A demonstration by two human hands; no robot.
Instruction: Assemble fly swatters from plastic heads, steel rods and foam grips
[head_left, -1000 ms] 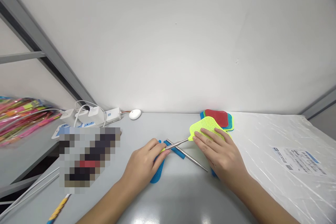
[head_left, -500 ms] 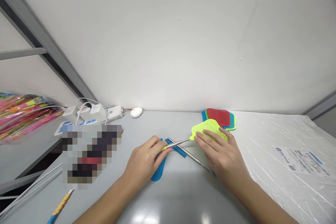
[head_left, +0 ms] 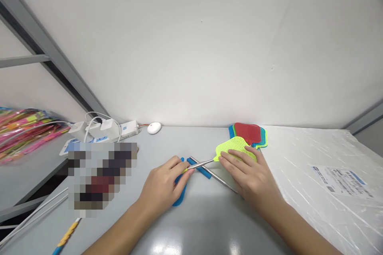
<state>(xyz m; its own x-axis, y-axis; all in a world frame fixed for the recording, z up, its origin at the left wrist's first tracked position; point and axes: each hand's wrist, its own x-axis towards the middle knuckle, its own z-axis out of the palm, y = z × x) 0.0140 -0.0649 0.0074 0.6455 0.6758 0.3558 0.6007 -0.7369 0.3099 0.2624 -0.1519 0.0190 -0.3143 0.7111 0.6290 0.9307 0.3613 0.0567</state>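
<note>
A yellow-green fly swatter with a thin metal rod lies slantwise between my hands. My left hand is closed, thumb and fingers pinching the rod's lower end by its yellow-green tip. My right hand lies over the perforated head, fingers stretched flat on it; its thumb is hidden. Beneath the rod another metal rod crosses it, running down toward my right hand. A blue strip lies under the crossing. Partly covered by my left hand is a blue piece on the grey table.
Against the wall rests a stack of red, blue and green swatter heads. Plastic wrapping with a label spreads at right. At left are a power strip with cables, a white round device, a blurred-out item and bagged colourful things.
The whole view has shifted slightly. Both hands keep nearly the same places on the yellow-green swatter; the right hand's fingers have moved only a little.
</note>
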